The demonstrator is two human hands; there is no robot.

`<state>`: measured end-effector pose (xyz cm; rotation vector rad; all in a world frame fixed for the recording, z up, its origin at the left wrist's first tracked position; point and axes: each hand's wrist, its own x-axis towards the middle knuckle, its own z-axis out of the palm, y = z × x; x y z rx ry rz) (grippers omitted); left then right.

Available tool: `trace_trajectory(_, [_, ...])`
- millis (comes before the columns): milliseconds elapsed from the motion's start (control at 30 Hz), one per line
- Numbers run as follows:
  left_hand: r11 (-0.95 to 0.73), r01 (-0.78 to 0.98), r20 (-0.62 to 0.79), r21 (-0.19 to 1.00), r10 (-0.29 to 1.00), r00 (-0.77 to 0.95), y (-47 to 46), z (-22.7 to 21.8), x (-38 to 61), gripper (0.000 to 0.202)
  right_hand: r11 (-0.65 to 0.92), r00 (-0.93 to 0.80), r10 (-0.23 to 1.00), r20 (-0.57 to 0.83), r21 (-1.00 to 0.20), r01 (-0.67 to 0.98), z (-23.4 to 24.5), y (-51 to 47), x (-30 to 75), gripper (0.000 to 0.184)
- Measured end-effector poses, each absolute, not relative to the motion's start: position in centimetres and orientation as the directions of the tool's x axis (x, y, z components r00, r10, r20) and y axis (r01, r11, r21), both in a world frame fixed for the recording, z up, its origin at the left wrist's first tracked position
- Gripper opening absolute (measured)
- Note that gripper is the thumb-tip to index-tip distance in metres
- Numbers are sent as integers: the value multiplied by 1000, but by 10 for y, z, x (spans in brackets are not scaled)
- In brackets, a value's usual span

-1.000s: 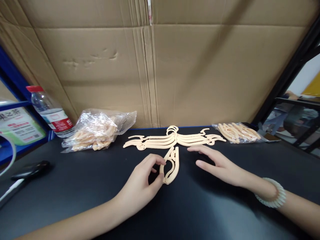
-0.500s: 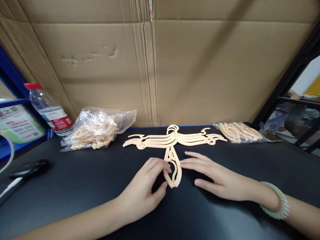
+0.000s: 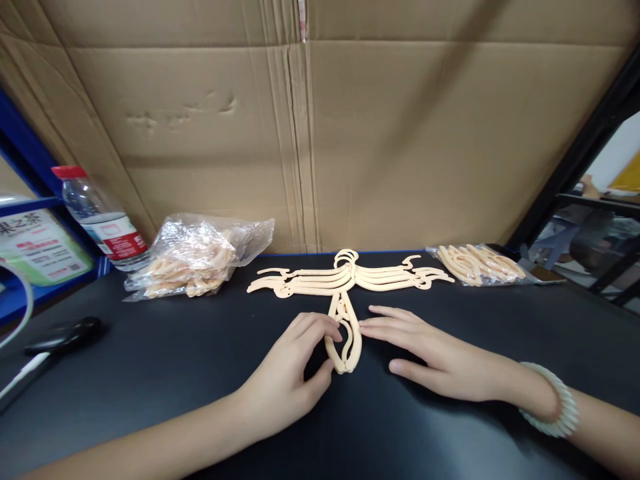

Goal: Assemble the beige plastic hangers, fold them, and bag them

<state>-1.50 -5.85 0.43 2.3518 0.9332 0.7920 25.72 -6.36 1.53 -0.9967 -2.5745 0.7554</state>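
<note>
A cream plastic folding clothes hanger (image 3: 355, 340) lies folded on the black table, its arms drawn together toward me. My left hand (image 3: 300, 367) has its fingers curled over the hanger's left arm, with the thumb at the lower left edge. On the other side, my right hand (image 3: 435, 353) is stretched out with fingers apart, the fingertips touching or almost touching the right arm. Just beyond lies a stack of unfolded hangers (image 3: 385, 280), spread wide with their hooks at the back. The folded hanger's top end meets the stack's front edge.
At the back left sits a clear bag of hanger parts (image 3: 190, 260) beside a water bottle (image 3: 117, 233). A flatter bag of hangers (image 3: 480, 265) lies at the back right. A black device with a white cable (image 3: 63, 335) is at left. Cardboard (image 3: 425, 133) walls the back.
The near end of the folded hanger has shifted slightly left and back, the left hand moving with it. The right hand has hardly moved.
</note>
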Motion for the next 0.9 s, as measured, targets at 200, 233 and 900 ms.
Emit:
trace_trajectory(200, [-645,446,330,620,730,598,-59,6,-14,26,644,-731,676,89,-554,528,14,-63,258,51])
trace_trajectory(233, [-645,445,330,622,730,598,-59,6,-14,26,643,-731,677,86,-553,529,15,-63,258,51])
trace_trajectory(900, [-679,448,358,582,708,609,-57,4,-14,29,684,-743,661,111,-497,534,14,-61,257,52])
